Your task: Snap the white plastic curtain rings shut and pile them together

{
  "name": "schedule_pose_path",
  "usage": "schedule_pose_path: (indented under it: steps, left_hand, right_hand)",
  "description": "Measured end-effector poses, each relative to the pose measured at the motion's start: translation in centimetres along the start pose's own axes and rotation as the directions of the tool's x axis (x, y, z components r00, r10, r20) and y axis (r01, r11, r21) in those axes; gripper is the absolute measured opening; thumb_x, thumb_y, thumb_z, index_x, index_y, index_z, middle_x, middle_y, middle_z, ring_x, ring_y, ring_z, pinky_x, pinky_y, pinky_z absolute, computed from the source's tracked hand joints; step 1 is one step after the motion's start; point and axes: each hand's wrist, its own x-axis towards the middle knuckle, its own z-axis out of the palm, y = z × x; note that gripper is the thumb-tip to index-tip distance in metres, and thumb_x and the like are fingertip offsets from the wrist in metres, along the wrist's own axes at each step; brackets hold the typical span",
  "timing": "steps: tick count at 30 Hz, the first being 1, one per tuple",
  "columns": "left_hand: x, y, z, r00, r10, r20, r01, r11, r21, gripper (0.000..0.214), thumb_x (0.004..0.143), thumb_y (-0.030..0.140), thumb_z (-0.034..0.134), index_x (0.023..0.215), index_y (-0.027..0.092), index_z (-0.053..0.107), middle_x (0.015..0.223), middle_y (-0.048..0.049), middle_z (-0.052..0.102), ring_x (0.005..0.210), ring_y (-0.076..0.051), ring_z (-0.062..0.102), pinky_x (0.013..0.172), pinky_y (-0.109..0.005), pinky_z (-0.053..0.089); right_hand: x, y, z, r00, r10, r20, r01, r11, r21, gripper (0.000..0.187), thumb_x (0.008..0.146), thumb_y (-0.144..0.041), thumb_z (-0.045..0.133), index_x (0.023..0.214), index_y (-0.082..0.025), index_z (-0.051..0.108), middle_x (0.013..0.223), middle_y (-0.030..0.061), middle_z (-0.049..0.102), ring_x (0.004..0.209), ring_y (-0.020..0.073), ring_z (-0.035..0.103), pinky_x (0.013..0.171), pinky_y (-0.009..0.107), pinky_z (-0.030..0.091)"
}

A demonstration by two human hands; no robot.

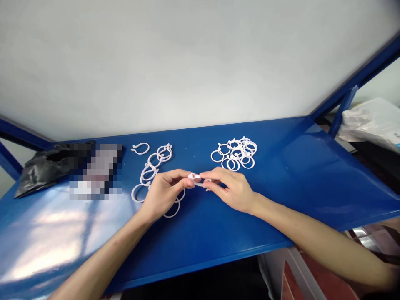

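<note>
Both hands meet above the middle of the blue table (296, 175). My left hand (162, 191) and my right hand (231, 187) each pinch an end of one white plastic ring (196, 179), held between the fingertips just above the surface. A pile of several white rings (236, 153) lies beyond my right hand. A looser scatter of white rings (153, 162) lies beyond and under my left hand, partly hidden by it.
A black plastic bag (43, 166) lies at the table's far left, next to a blurred-out object (95, 171). A white wall stands behind. Blue frame struts rise at right, with a clear plastic bag (371, 121) beyond them.
</note>
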Motion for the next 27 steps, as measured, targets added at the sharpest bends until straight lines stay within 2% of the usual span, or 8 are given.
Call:
schedule_pose_path:
  steps: [6,11,15,18,20,22,24,27]
  left_hand:
    - [-0.7,-0.4,0.6,0.991,0.082,-0.106,-0.067,0.988,0.139,0.02,0.082,0.04,0.072,0.073,0.023,0.077,0.08,-0.0014,0.079,0.075,-0.019,0.074,0.072,-0.028,0.058]
    - [-1.2,-0.8,0.5,0.973,0.216,-0.079,-0.184,0.937,0.297,0.023,0.089,0.037,0.066,0.073,0.024,0.077,0.081,0.0009,0.079,0.07,-0.015,0.072,0.07,-0.025,0.055]
    - [-0.7,0.0,-0.2,0.954,0.298,-0.013,-0.26,0.852,0.455,0.027,0.093,0.046,0.063,0.088,0.025,0.079,0.085,-0.0006,0.078,0.067,-0.015,0.068,0.068,-0.026,0.054]
    - [0.2,0.1,-1.6,0.929,0.369,-0.024,-0.261,0.7,0.665,0.03,0.096,0.047,0.058,0.108,0.025,0.075,0.097,-0.0029,0.078,0.083,-0.019,0.069,0.08,-0.031,0.055]
    - [1.1,-0.6,-2.9,0.895,0.443,-0.059,-0.232,0.573,0.786,0.032,0.098,0.044,0.054,0.115,0.023,0.072,0.106,-0.0056,0.077,0.1,-0.025,0.066,0.092,-0.038,0.053]
    - [1.9,-1.8,-4.2,0.882,0.47,-0.026,-0.23,0.478,0.848,0.034,0.1,0.039,0.048,0.122,0.022,0.068,0.122,-0.0077,0.073,0.113,-0.028,0.061,0.104,-0.046,0.047]
    - [2.6,-3.0,-5.2,0.896,0.443,0.016,-0.224,0.42,0.879,0.037,0.1,0.036,0.047,0.129,0.021,0.065,0.135,-0.01,0.066,0.123,-0.032,0.055,0.109,-0.052,0.042]
    - [3.2,-4.3,-5.9,0.923,0.383,0.027,-0.188,0.39,0.901,0.037,0.099,0.036,0.046,0.127,0.02,0.065,0.131,-0.0127,0.067,0.124,-0.035,0.053,0.105,-0.054,0.043]
  right_hand:
    - [-0.5,0.2,0.1,0.994,0.089,0.066,-0.096,0.991,0.096,0.018,0.102,-0.023,0.055,0.112,-0.023,0.069,0.086,0.0004,0.071,0.072,0.0116,0.069,0.066,0.026,0.061]
    - [-0.5,0.0,0.4,0.996,-0.037,0.087,0.034,0.999,0.035,0.021,0.103,-0.018,0.05,0.116,-0.02,0.068,0.092,0.0031,0.073,0.078,0.0122,0.07,0.071,0.026,0.061]
    - [0.4,0.6,-0.2,0.99,-0.119,0.069,0.126,0.986,-0.106,0.019,0.103,-0.021,0.053,0.113,-0.022,0.069,0.1,0.0037,0.077,0.086,0.0152,0.071,0.077,0.032,0.06]
    - [1.6,2.4,-2.4,0.996,0.046,-0.082,-0.071,0.939,-0.336,0.017,0.102,-0.027,0.054,0.11,-0.024,0.069,0.1,0.0039,0.077,0.087,0.0183,0.07,0.081,0.036,0.057]
    - [2.2,4.2,-4.5,0.939,0.241,-0.243,-0.321,0.87,-0.375,0.018,0.099,-0.031,0.057,0.113,-0.023,0.066,0.094,0.0037,0.076,0.084,0.0196,0.07,0.078,0.036,0.055]
    - [2.6,6.2,-6.7,0.85,0.361,-0.382,-0.5,0.781,-0.374,0.016,0.096,-0.031,0.058,0.106,-0.021,0.065,0.089,0.0038,0.075,0.08,0.02,0.069,0.076,0.035,0.053]
    - [2.7,7.8,-8.4,0.795,0.414,-0.444,-0.593,0.685,-0.423,0.011,0.092,-0.029,0.06,0.092,-0.02,0.065,0.086,0.0045,0.074,0.075,0.0197,0.066,0.075,0.035,0.051]
    - [2.4,9.2,-9.7,0.757,0.467,-0.457,-0.651,0.593,-0.474,0.008,0.088,-0.026,0.061,0.084,-0.02,0.065,0.085,0.005,0.073,0.076,0.0202,0.066,0.074,0.035,0.049]
